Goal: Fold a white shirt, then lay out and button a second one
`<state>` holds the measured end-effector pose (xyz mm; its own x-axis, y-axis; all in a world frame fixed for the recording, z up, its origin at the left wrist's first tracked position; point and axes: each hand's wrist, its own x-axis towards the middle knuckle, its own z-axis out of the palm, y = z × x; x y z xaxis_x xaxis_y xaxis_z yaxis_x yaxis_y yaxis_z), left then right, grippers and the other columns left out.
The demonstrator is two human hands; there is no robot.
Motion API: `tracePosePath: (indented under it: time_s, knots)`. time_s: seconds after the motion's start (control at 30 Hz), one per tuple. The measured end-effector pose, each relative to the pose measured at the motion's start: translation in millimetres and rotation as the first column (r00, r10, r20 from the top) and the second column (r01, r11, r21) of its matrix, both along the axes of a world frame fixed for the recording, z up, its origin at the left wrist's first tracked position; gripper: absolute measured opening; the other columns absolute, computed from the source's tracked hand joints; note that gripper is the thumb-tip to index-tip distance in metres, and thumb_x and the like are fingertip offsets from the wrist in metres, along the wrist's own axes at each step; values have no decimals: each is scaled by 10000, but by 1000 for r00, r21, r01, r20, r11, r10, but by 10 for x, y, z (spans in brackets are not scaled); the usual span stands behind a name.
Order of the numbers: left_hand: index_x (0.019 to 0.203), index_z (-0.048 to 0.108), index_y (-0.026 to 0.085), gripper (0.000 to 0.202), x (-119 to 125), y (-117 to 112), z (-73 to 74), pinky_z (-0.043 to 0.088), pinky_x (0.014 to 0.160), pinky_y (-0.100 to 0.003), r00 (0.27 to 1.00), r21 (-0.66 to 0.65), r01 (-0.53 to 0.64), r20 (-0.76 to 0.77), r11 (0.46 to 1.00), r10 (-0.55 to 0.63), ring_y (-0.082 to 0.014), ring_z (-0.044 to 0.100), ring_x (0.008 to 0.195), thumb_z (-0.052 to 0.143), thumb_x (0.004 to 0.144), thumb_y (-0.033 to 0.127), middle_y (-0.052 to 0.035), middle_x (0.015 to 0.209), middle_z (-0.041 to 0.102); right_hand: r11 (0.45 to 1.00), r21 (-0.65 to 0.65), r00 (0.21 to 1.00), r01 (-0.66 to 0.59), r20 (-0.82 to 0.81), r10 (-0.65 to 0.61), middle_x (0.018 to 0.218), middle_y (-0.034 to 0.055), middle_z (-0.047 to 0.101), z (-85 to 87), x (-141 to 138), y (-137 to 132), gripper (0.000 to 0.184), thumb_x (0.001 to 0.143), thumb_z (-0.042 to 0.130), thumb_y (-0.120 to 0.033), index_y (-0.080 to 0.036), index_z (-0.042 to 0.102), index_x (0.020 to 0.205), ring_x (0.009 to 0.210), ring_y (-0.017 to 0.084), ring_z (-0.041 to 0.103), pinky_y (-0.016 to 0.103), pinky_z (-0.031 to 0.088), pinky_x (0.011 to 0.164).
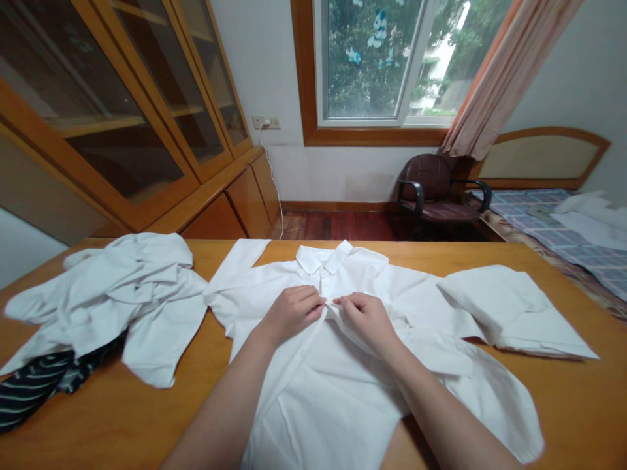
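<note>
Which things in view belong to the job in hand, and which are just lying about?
In the job:
- shirt, spread out, front pinched by left hand and right hand
- table under it

Apparently just lying about:
- white heap
- striped cloth, partly under the heap
- folded cloth
- chair

A home's bedroom — a blue-plaid-covered bed [526,215] with an arched, wood-framed headboard [539,158] at right, pink fabric curtain [509,72] upper right, glass-fronted wooden cabinet [155,112] upper left.
</note>
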<state>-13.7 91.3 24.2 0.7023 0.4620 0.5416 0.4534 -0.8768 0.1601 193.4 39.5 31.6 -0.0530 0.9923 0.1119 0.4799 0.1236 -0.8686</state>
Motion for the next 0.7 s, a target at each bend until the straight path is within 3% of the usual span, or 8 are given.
tracePosePath:
  time_s: [0.17,0.27,0.5,0.7]
  knots:
    - [869,643,172,134,-36,21,-33,433,638,-272,1000,15,-22,11,1000,22,-139,576,690,538,952,173,-18,744,620,996,76,983,38,176,-51,740,49,726,-4,101,27,289,908,550,-278,-200,749,714,694,180,642,270,417,670]
    - [884,644,174,127,-61,36,-42,426,638,-275,999,28,-36,11,999,35,-141,572,692,537,952,175,-19,750,620,994,106,963,-11,268,-18,699,40,695,14,110,17,256,892,588,-248,-192,718,679,665,169,615,269,400,652]
    - [851,649,175,159,-69,46,-24,427,635,-276,998,37,-57,1,998,57,-140,562,673,528,953,180,-16,724,608,962,107,955,-253,186,231,743,22,685,65,-36,-86,172,899,599,-185,-198,753,825,683,142,605,242,418,666]
    - [871,649,179,141,-78,55,-31,432,636,-271,999,49,-53,-3,997,53,-140,576,683,533,952,178,-17,733,614,955,61,955,-290,84,284,893,52,754,12,-128,-135,230,926,535,-180,-197,763,912,822,176,665,273,460,771]
